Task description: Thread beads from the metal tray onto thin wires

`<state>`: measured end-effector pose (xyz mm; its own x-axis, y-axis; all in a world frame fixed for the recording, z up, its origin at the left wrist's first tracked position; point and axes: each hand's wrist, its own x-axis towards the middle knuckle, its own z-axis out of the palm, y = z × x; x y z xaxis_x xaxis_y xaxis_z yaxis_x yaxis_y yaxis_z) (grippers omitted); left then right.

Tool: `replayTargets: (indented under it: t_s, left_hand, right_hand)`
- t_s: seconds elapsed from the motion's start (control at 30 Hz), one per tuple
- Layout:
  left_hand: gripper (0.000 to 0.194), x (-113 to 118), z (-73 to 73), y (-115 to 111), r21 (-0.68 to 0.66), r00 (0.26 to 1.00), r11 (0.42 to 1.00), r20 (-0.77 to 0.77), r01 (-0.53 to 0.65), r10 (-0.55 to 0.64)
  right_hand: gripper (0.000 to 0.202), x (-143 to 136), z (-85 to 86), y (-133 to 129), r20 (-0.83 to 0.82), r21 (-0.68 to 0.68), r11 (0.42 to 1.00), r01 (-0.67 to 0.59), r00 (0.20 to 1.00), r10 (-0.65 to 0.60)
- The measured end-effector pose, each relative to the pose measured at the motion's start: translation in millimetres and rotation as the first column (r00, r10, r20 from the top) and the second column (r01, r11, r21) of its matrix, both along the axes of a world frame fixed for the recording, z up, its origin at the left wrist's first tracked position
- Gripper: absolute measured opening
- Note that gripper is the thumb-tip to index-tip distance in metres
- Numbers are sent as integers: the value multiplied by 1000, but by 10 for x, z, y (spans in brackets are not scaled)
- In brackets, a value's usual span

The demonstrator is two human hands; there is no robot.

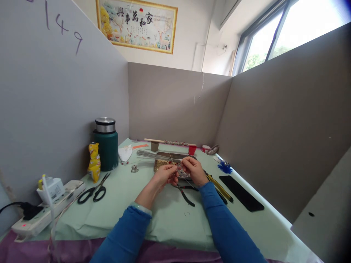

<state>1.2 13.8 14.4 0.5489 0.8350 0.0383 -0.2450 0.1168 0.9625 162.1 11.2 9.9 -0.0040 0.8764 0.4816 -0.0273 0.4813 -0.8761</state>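
Observation:
My left hand (pixel 167 174) and my right hand (pixel 193 169) are close together over a tray (pixel 159 165) of small beads. Both have their fingertips pinched on a thin wire (pixel 171 158) that sticks up between them; small red bits show by the fingertips. The wire's other end seems to run down to the right. A bundle of straight grey wires (pixel 148 155) lies over the tray's back left. Black-handled pliers (pixel 185 193) rest just below my hands, and yellow-handled pliers (pixel 223 188) lie beside my right wrist.
Scissors (pixel 94 190), a power strip (pixel 41 215), a green flask (pixel 106 148) and a yellow packet (pixel 94 162) are on the left. At the back are a brown cup (pixel 154 146), a red cup (pixel 192 149) and a beaded stick (pixel 175 143). A black strip (pixel 241 193) lies right.

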Motion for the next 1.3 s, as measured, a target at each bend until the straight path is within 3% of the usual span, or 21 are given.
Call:
replayTargets:
  t_s: [0.13, 0.27, 0.4, 0.57, 0.7, 0.83, 1.0, 1.3]
  left_hand:
    - [31, -5, -3, 7, -9, 1000, 1000, 12, 10, -10]
    - [23, 1, -14, 22, -1, 999, 1000, 31, -18, 18]
    - [16, -26, -9, 60, -64, 978, 994, 186, -85, 96]
    - [11, -64, -7, 107, -138, 928, 979, 321, -153, 190]
    - [10, -60, -18, 117, -151, 923, 973, 321, -173, 214]
    - [15, -56, -19, 108, -129, 933, 986, 330, -107, 144]
    - [25, -62, -9, 107, -141, 929, 986, 346, -84, 128]
    - [24, -71, -40, 125, -151, 928, 986, 351, -77, 126]
  right_hand:
    - [22, -3, 1, 5, -5, -6, 1000, -6, 1000, 6]
    - [21, -9, 6, 14, -3, -9, 1000, -1, 1000, 1]
    - [19, -30, -1, 13, 33, -16, 1000, 23, 999, -23]
    - [19, -156, -10, -54, 210, 36, 998, -44, 977, 36]
    - [18, -251, -33, -88, 240, 143, 984, 102, 961, -135]
    - [20, -256, -64, -83, 242, 213, 954, 211, 934, -261]
    - [20, -240, -91, -70, 238, 230, 942, 243, 925, -296]
    - [20, -252, -78, -85, 246, 264, 936, 232, 923, -298]
